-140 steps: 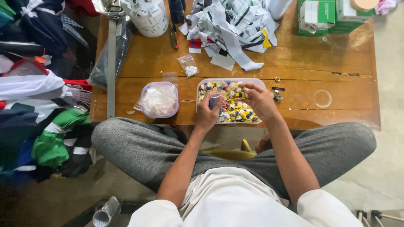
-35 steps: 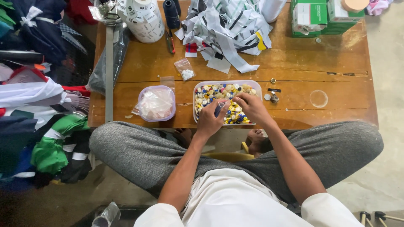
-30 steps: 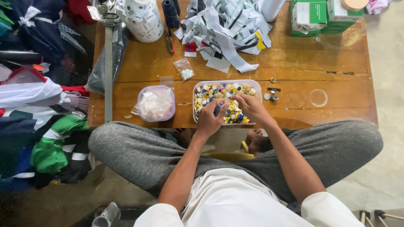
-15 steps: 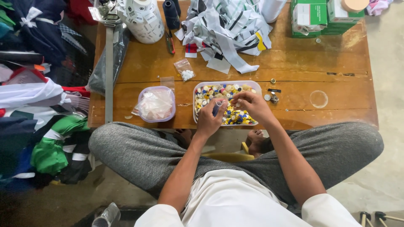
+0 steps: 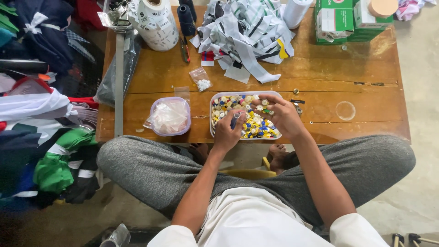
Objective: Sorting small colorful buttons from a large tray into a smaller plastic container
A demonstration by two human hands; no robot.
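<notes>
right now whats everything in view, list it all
button tray: one, clear, full of mixed-colour buttons, table front
round tub: one, lilac rim, left of tray
small bag: one, clear, white bits, behind tray
fabric strips: heap, white and grey, table back
label roll: one, white, back left
boxes: green, back right
clothes: pile, mixed colours, left
table: one, brown wood
left hand: over tray
right hand: over tray

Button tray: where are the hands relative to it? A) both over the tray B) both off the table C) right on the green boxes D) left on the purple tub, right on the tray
A: the left hand and right hand are both over the tray of mixed-colour buttons; the purple-rimmed tub sits untouched beside it.
</notes>
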